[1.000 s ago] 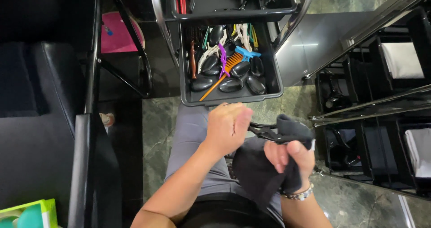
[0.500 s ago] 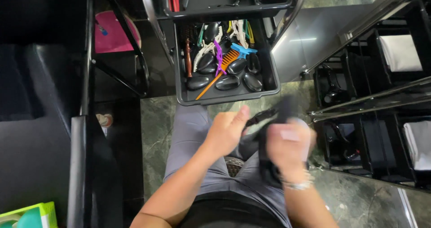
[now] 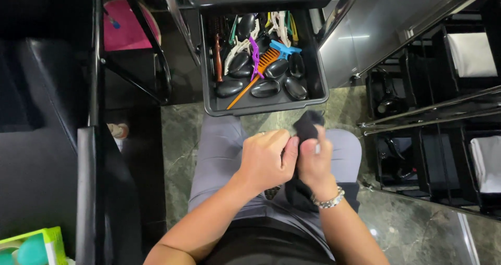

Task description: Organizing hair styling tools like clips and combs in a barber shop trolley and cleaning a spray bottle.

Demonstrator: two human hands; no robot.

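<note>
left hand [image 3: 266, 158] and right hand [image 3: 314, 163] meet over the lap, fingers of both closed on one black cloth [image 3: 305, 129]; its top sticks up between them, the rest hangs down to the thighs. anything wrapped inside is hidden. judgement: a firm pinch from the left, with rubbing strokes from the right, would keep the fold from slipping. open black tray [image 3: 313, 85] just ahead holds 1 orange comb [image 3: 259, 72], 1 purple clip [image 3: 254, 59], 1 blue clip [image 3: 284, 49], about 7 glossy black oval pieces [image 3: 265, 88]; deeper items too crowded to count.
</note>
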